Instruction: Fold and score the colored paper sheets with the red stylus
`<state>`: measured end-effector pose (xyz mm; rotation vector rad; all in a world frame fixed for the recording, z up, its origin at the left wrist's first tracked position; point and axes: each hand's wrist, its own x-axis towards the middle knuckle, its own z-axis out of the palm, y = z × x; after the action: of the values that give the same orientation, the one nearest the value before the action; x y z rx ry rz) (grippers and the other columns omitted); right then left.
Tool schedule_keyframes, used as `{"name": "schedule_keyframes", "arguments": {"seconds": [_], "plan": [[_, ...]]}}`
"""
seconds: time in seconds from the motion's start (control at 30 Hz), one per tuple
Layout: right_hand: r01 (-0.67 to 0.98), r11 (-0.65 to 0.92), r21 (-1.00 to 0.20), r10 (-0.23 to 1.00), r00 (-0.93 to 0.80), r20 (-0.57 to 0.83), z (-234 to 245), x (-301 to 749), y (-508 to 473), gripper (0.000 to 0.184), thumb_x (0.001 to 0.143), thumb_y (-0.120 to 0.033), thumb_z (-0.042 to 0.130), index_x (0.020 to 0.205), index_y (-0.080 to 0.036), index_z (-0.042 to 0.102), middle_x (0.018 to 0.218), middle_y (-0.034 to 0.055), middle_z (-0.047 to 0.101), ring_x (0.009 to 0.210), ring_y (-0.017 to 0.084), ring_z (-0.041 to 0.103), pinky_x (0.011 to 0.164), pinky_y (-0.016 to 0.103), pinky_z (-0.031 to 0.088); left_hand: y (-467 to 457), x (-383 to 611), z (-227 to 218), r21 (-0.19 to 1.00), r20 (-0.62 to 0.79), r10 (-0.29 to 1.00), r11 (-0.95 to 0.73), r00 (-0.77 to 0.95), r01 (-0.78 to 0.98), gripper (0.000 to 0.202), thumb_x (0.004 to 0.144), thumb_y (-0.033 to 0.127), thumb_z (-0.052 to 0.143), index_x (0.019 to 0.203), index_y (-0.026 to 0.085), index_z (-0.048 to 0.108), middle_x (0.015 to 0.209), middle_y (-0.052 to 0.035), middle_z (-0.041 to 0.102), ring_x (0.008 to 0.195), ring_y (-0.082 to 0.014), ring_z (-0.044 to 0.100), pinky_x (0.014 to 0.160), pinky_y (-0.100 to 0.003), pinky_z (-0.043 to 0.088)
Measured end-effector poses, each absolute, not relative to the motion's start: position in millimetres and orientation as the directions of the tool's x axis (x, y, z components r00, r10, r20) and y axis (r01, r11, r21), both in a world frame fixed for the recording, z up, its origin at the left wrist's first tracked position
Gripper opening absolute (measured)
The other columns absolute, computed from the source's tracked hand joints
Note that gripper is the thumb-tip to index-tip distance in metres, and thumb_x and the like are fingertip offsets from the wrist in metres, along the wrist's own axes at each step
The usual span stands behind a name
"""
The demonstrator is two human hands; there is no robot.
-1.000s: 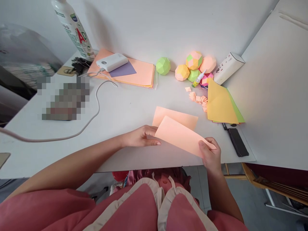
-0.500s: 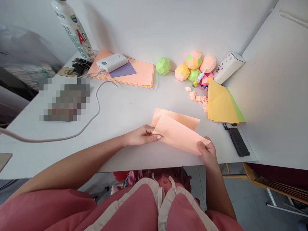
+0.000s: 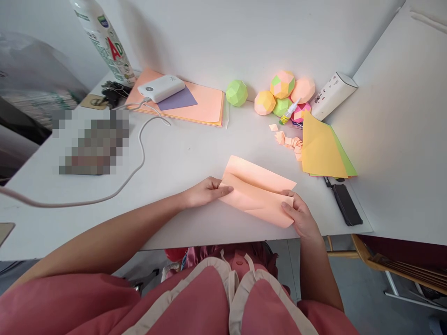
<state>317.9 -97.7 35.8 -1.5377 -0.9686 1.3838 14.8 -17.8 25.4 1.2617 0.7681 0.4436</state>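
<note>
A peach sheet of paper is bent over on itself near the front of the white desk, its far part showing beyond the curved near part. My left hand pinches its left edge, thumb on top. At the right edge my right hand grips the paper between thumb and fingers. Small folded peach paper pieces lie in a heap beyond, with one flat peach piece beside them. Several faceted paper balls, among them a green ball and a yellow-orange ball, sit along the back wall.
Yellow paper over green sheets leans at the right, above a black case. A glue bottle rests against the balls. At back left, a white power bank lies on stacked peach paper; its cable crosses the desk.
The paper's near part has been bent into a curve, and its right edge has come inward. My right hand has shifted slightly left, its fingers now showing behind the near part.
</note>
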Motion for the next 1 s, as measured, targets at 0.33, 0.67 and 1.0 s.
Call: {"name": "schedule_keyframes", "arguments": {"seconds": [0.33, 0.67, 1.0], "plan": [[0.063, -0.217, -0.974, 0.959, 0.199, -0.201, 41, 306, -109, 0.034, 0.074, -0.050, 0.071, 0.099, -0.027, 0.069, 0.108, 0.0045, 0.069, 0.100, 0.023, 0.062, 0.082, 0.034, 0.050, -17, 15, 27, 0.946, -0.280, 0.704, 0.319, 0.653, 0.061, 0.048, 0.076, 0.063, 0.065, 0.075, 0.016, 0.070, 0.070, -0.0019, 0.070, 0.059, -0.0149, 0.063, 0.055, -0.025, 0.052], [0.259, -0.269, -0.927, 0.934, 0.304, -0.186, 17, 288, -99, 0.045, 0.067, -0.054, 0.074, 0.098, -0.021, 0.071, 0.109, 0.0085, 0.071, 0.095, 0.023, 0.065, 0.079, 0.034, 0.052, -16, 22, 4, 0.987, 0.067, 0.906, -0.123, 0.419, 0.108, 0.051, 0.090, 0.050, 0.053, 0.129, 0.018, 0.051, 0.135, -0.0160, 0.055, 0.121, -0.0298, 0.056, 0.096, -0.049, 0.051], [0.498, -0.271, -0.824, 0.953, 0.261, -0.156, 24, 288, -99, 0.041, 0.074, -0.049, 0.066, 0.103, -0.021, 0.066, 0.120, 0.0094, 0.065, 0.110, 0.026, 0.060, 0.091, 0.039, 0.050, -71, 46, -8, 0.229, 0.267, 0.470, -0.879, 0.841, 0.419, 0.067, 0.095, 0.052, 0.040, 0.145, 0.008, 0.036, 0.154, -0.0165, 0.032, 0.144, -0.0363, 0.024, 0.118, -0.053, 0.018]]}}
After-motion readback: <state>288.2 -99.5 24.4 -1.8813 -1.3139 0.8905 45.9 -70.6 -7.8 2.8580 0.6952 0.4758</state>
